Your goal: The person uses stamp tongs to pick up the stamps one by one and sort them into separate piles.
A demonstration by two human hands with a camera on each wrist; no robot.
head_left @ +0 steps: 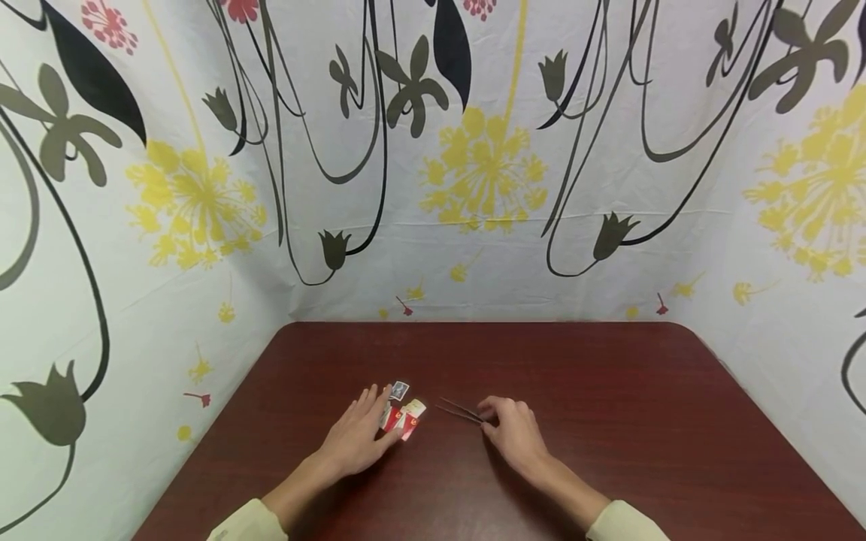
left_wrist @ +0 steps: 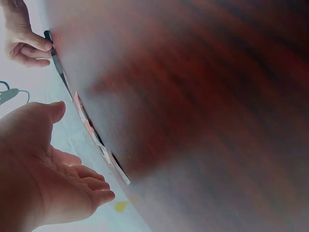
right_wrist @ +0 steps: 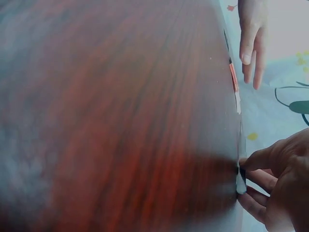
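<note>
While right hand [head_left: 517, 432] pinches tweezers [head_left: 467, 414] by rear end, prongs toward small printed paper pieces [head_left: 409, 424], left hand [head_left: 355, 439], released, extends straight fingers near them; red-brown tabletop [head_left: 609, 376] beneath.

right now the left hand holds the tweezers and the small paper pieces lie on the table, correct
Wrong hand: the right hand holds the tweezers, as the head view shows; the small paper pieces do lie on the table.

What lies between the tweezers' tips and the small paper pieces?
In the head view, only a narrow bare stretch of tabletop separates the tweezers from the small paper pieces.
</note>
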